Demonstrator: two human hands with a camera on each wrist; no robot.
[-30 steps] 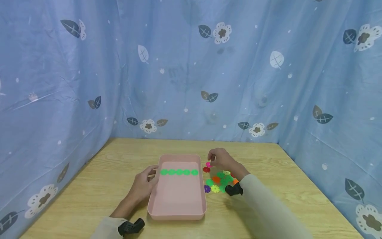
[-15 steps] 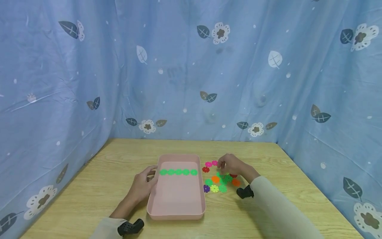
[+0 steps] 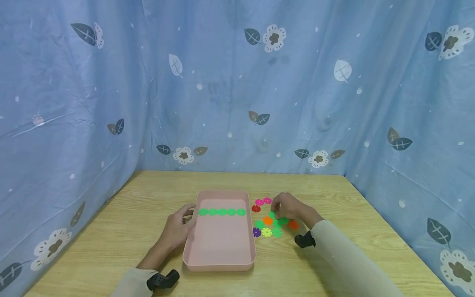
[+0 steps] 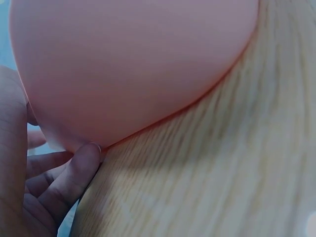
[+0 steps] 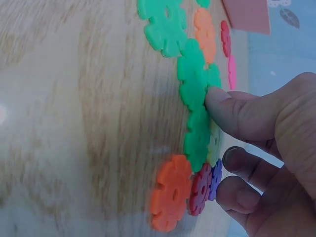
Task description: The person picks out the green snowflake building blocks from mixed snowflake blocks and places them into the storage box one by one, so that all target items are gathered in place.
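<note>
A pink tray [image 3: 219, 247] lies on the table with a row of several green flower-shaped snap pieces [image 3: 222, 212] across its far part. My left hand [image 3: 179, 229] holds the tray by its left side; the left wrist view shows fingertips [image 4: 88, 155] against the outer wall. Over the loose flower pieces to the right of the tray is my right hand [image 3: 291, 206], fingers pointing down. In the right wrist view its thumb [image 5: 222, 101] is at a green flower piece [image 5: 213, 76], while two other fingertips hover beside the pile, bent. Whether thumb and forefinger meet is hidden.
Near the right hand lie orange pieces [image 3: 293, 225], a yellow piece [image 3: 266, 232], a purple piece [image 3: 257, 232], a red piece [image 3: 256, 208] and pink pieces [image 3: 259, 202]. A blue patterned curtain [image 3: 230, 82] surrounds the wooden table [image 3: 148, 185] at the back and sides.
My right hand has moved right from the pink pieces, uncovering a second pink one, and down to the green pieces. The left hand and tray have stayed put.
</note>
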